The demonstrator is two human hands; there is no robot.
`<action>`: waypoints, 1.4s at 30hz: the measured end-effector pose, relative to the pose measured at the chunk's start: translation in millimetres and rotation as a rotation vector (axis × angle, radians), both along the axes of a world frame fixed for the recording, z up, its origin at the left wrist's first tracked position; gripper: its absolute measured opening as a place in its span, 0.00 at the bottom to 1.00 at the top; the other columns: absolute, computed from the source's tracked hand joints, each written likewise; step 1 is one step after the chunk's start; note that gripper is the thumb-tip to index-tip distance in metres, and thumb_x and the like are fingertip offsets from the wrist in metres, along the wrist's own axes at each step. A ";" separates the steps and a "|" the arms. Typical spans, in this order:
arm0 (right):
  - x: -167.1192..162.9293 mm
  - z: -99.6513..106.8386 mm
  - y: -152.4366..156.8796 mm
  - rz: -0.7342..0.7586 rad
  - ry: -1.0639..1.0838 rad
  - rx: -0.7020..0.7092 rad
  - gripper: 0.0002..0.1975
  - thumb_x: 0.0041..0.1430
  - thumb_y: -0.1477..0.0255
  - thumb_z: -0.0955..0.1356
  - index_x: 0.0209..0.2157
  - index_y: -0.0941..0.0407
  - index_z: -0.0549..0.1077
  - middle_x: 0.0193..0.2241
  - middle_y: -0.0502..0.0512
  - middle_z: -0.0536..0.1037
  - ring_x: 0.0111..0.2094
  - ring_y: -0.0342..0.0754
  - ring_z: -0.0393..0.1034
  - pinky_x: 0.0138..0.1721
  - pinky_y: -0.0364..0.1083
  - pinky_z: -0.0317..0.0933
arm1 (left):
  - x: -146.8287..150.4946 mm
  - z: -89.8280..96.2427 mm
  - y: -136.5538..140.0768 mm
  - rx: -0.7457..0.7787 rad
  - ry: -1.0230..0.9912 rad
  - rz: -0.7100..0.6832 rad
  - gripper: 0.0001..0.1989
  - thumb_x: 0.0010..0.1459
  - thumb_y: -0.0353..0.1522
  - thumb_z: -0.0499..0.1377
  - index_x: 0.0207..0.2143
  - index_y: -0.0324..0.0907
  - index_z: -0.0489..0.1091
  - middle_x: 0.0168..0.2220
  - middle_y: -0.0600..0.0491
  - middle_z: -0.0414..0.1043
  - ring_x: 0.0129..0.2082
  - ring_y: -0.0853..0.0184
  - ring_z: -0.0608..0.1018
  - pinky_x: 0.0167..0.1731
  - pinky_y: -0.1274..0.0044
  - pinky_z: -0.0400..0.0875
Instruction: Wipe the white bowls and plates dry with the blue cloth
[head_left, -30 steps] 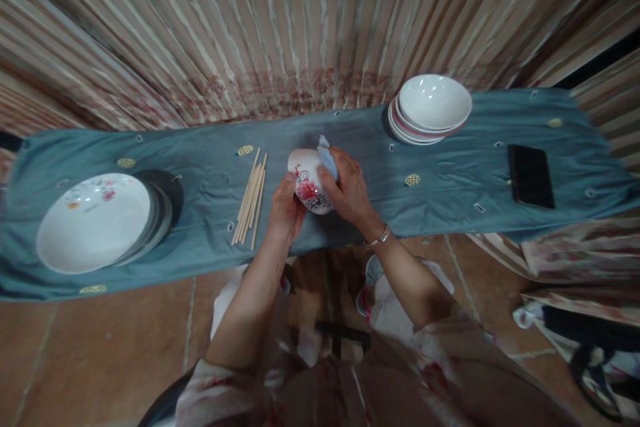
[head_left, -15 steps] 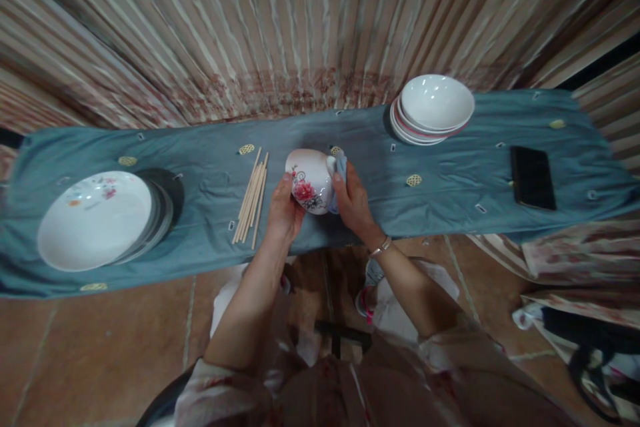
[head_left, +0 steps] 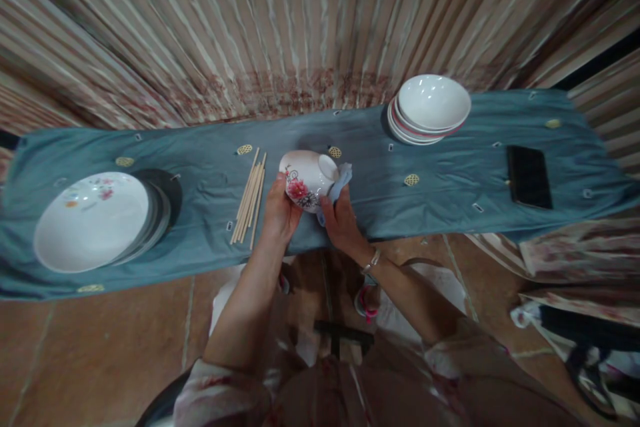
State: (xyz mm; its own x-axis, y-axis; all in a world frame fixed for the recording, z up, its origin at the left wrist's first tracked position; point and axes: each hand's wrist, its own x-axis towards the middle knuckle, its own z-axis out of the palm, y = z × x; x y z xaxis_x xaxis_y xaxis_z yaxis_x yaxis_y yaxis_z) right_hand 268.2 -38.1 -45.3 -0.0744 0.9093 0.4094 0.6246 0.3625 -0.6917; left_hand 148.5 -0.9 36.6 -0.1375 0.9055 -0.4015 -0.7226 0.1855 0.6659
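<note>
A white bowl (head_left: 306,180) with a red flower pattern is held on its side above the front of the table, its foot ring turned to the right. My left hand (head_left: 281,213) grips the bowl by its rim side, thumb on the outside. In my right hand (head_left: 345,223) is a light blue cloth (head_left: 341,183), pressed against the lower right of the bowl near the foot. Part of the cloth is hidden behind the fingers. Just left of my left hand lies a bunch of wooden chopsticks (head_left: 250,200).
A stack of large white plates (head_left: 93,227) stands at the left of the cloth-covered table (head_left: 200,173). Several stacked bowls (head_left: 434,103) sit at the back right, and a black phone (head_left: 529,177) lies at the far right. A pleated curtain (head_left: 320,27) hangs behind.
My right hand and the cloth have slid down and left from the bowl's foot to its lower side, uncovering the foot ring. The bowl has tipped slightly and shifted a little left.
</note>
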 end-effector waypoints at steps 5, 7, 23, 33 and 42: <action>-9.7 -5.7 -13.1 -0.056 -0.046 0.037 0.37 0.73 0.60 0.54 0.73 0.62 0.32 0.71 0.75 0.50 0.74 0.61 0.41 0.68 0.70 0.51 | -2.1 -0.4 2.3 -0.015 -0.022 -0.003 0.18 0.69 0.38 0.55 0.55 0.37 0.72 0.39 0.48 0.83 0.42 0.66 0.83 0.52 0.73 0.75; -11.8 -8.1 -15.8 -0.040 -0.064 0.053 0.37 0.74 0.62 0.54 0.72 0.62 0.29 0.71 0.76 0.47 0.74 0.62 0.38 0.68 0.71 0.51 | -2.6 -1.4 2.4 -0.015 -0.025 -0.004 0.18 0.70 0.37 0.54 0.54 0.37 0.72 0.40 0.47 0.83 0.42 0.66 0.83 0.53 0.73 0.75; -0.9 24.3 -12.8 0.071 -0.125 0.135 0.33 0.72 0.71 0.56 0.73 0.58 0.38 0.71 0.68 0.52 0.75 0.59 0.35 0.71 0.69 0.46 | -6.2 -6.5 -0.4 0.033 -0.012 -0.053 0.15 0.70 0.37 0.53 0.52 0.41 0.74 0.40 0.49 0.82 0.42 0.67 0.83 0.49 0.75 0.76; 12.8 46.2 1.4 0.095 -0.090 0.131 0.30 0.73 0.65 0.55 0.72 0.58 0.46 0.67 0.67 0.62 0.73 0.55 0.45 0.70 0.64 0.51 | 0.9 3.8 -15.9 0.084 0.020 -0.117 0.13 0.69 0.37 0.54 0.43 0.39 0.75 0.38 0.49 0.82 0.47 0.63 0.82 0.51 0.73 0.75; 24.0 53.8 16.4 0.093 -0.083 0.076 0.30 0.74 0.61 0.54 0.70 0.61 0.53 0.67 0.66 0.64 0.72 0.53 0.48 0.71 0.61 0.50 | -0.9 6.1 -24.5 0.055 0.034 -0.143 0.08 0.66 0.34 0.57 0.38 0.39 0.74 0.36 0.50 0.81 0.44 0.64 0.83 0.52 0.72 0.75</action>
State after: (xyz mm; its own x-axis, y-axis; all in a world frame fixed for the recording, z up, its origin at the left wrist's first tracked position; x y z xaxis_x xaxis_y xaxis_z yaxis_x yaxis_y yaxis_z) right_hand 292.2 -21.7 8.5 -0.1938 0.8633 0.4661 0.6398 0.4713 -0.6070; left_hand 147.6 -25.4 42.7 -0.0184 0.9374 -0.3478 -0.6682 0.2473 0.7017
